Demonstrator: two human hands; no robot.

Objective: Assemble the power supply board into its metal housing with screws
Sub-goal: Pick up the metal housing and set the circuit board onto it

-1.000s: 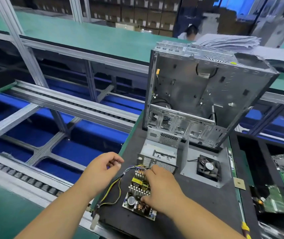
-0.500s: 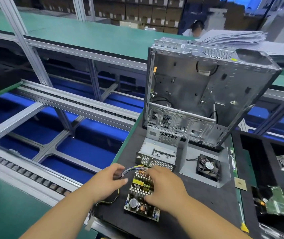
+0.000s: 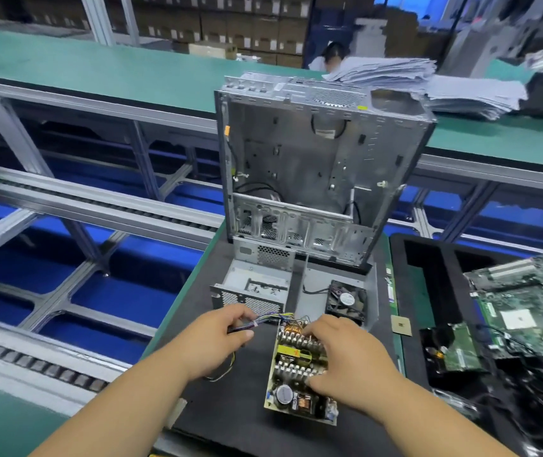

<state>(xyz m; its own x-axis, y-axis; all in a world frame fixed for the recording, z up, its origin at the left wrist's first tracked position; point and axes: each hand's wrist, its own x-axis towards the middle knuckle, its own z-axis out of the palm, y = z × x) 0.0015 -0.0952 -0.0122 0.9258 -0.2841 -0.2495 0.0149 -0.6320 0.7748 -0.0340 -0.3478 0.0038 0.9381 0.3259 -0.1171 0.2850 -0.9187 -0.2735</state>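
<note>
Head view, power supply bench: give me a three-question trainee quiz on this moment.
1. True or false: the power supply board already sits inside the metal housing.
2. Which of the hands holds the wire bundle? A) left hand B) right hand C) neither
3. Fill in: right of the housing, a black ___ lies on a grey metal plate.

Key: 1. False; it lies on the black mat in front of the housing. 2. A. 3. fan.
</note>
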